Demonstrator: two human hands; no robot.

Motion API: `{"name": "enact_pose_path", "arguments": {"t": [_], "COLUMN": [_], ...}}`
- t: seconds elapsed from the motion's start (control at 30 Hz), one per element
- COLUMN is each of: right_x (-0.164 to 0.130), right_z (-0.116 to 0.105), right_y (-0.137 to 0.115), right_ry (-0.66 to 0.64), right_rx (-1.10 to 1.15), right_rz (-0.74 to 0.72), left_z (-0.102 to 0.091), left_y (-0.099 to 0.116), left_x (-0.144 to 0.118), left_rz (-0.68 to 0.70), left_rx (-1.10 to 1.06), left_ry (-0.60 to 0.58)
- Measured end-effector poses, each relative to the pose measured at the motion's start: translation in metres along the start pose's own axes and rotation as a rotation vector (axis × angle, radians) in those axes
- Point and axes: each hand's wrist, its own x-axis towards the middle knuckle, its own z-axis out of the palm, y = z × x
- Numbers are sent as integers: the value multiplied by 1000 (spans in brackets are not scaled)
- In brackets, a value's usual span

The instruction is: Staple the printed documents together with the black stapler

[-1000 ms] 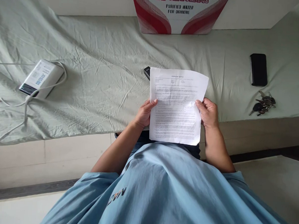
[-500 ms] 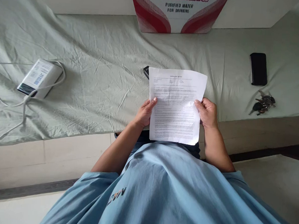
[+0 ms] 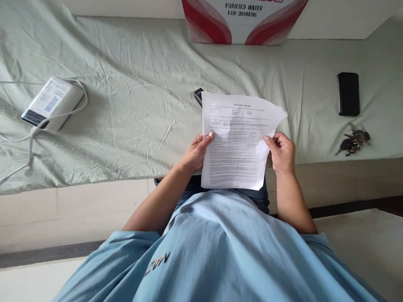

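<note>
A printed sheet of paper (image 3: 237,146), headed "Overleaf Notes", is held up in front of my body between both hands. My left hand (image 3: 198,150) is closed on its left edge, thumb on top and fingers behind. On the right edge my right hand (image 3: 281,151) pinches the paper, thumb in front. The upper right corner bends outward, and the sheet bows slightly. Whether more sheets lie behind it I cannot tell. Just past the top left corner a small black object (image 3: 198,96) shows, partly hidden by the paper.
A pale green cloth (image 3: 130,97) covers the surface. At left lies a white box-shaped device (image 3: 53,102) with a white cable around it. A black phone (image 3: 348,94) and a bunch of keys (image 3: 354,140) are at right. At the back stands a red and white water box (image 3: 243,25).
The paper has shifted and flexed: its upper right corner now sticks out further right, and its lower right edge has moved left. Both hands keep their hold, almost in place.
</note>
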Motion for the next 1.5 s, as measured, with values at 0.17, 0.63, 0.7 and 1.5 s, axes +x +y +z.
{"name": "enact_pose_path", "arguments": {"t": [0.17,0.63,0.7,1.5], "right_x": [-1,-8,-8,-9], "right_z": [-1,-23,-26,-25], "right_y": [-3,5,8,1], "right_ry": [-17,11,35,11], "right_rx": [-69,-131,-109,8], "right_rz": [-27,16,21,42], "left_z": [-7,-6,-6,-13], "left_y": [-4,-7,-8,-5], "left_x": [5,6,10,10], "left_rz": [1,20,35,-79], "left_rx": [-63,-61,-90,-68], "left_ry": [-47,-11,-15,-129]}}
